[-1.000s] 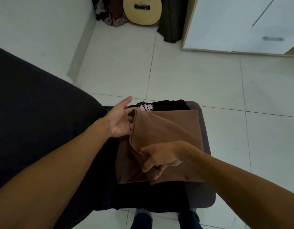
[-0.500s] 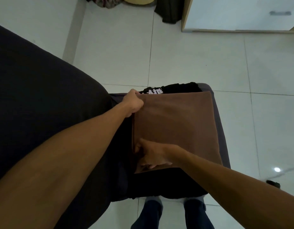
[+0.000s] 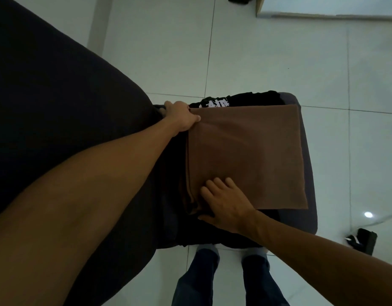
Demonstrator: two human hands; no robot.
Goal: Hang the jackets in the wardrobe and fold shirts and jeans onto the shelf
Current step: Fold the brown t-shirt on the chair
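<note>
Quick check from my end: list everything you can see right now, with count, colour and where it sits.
brown shirt: 1, brown, folded flat on top of the stool
black shirt: 1, black with white print, under the brown shirt, far edge showing
stool: 1, dark grey, on the tiled floor
sofa: 1, dark, left of the stool
dark object: 1, black, on the floor at right
left hand: grips the brown shirt's far left corner
right hand: rests flat on its near left corner
</note>
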